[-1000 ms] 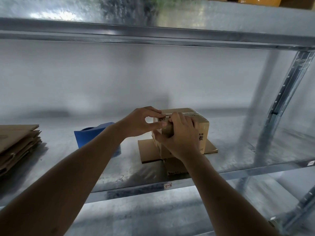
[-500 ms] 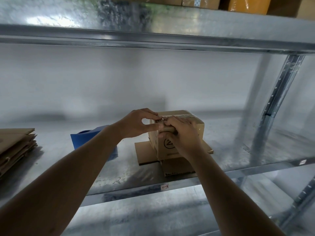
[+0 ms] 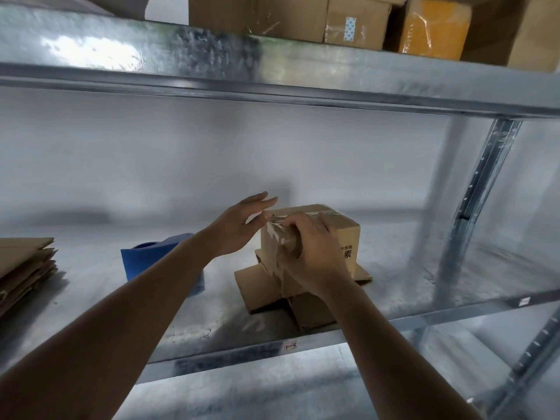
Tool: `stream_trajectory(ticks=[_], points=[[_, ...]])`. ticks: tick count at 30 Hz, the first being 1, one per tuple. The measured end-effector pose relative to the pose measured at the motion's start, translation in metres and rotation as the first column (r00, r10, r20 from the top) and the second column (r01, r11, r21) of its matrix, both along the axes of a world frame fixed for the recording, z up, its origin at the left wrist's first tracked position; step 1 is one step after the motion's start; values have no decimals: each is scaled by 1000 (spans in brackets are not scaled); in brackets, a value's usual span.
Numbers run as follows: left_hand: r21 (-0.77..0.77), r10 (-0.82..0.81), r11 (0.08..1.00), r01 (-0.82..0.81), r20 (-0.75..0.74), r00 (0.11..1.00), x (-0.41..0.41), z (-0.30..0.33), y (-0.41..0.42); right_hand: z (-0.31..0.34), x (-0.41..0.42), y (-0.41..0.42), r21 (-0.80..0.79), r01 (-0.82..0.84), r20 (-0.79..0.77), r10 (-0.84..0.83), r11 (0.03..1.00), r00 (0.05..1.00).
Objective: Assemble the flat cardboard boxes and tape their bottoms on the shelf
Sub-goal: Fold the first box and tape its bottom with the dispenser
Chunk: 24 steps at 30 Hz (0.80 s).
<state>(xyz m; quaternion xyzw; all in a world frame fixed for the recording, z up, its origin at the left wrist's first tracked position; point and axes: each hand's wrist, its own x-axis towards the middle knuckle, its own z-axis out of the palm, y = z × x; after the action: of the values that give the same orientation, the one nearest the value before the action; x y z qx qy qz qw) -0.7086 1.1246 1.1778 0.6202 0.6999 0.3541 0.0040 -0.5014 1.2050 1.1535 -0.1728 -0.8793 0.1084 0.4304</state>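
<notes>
The galvanized steel shelf [image 3: 91, 286] carries everything here, with a second level above holding at least 4 packed parcels [image 3: 357, 22] (their far edges run out of view). On the left lies 1 stack of flat cardboard boxes [image 3: 24, 265], waiting to be assembled. Near the middle stands 1 erected cardboard box [image 3: 330, 234], upside down, its open-end flaps splayed flat on the shelf beneath it; clear tape runs across its upturned bottom and down the near-left side. Just left of it sits 1 blue tape dispenser [image 3: 151, 257], untouched.

A moment ago both hands were pinching together at the box's top near edge. Now the left hand [image 3: 239, 228] has let go and lifted away to the left, fingers straight and spread, holding nothing. The right hand [image 3: 309, 256] has slid down the near face, fingers curled over the tape end, pressing it to the cardboard. By my judgement the seam is nearly sealed, and this box is almost done.
</notes>
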Motion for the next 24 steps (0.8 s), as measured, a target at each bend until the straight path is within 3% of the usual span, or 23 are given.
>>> stream_trajectory(ticks=[2, 7, 16, 21, 24], points=[[-39, 36, 999, -35, 38, 999, -2, 1, 2, 1, 7, 5, -95, -60, -24, 58, 994, 998], [-37, 12, 999, -10, 49, 999, 4, 0, 5, 1, 18, 23, -88, -17, 37, 21, 996, 999], [56, -40, 997, 45, -96, 995, 22, 7, 4, -10, 29, 35, 97, 173, 48, -179, 980, 983], [48, -15, 999, 17, -26, 1000, 21, 7, 4, -22, 26, 40, 192, 193, -56, -186, 962, 981], [42, -5, 999, 5, -9, 1000, 24, 5, 4, -34, 28, 44, 265, 255, -21, -259, 930, 966]])
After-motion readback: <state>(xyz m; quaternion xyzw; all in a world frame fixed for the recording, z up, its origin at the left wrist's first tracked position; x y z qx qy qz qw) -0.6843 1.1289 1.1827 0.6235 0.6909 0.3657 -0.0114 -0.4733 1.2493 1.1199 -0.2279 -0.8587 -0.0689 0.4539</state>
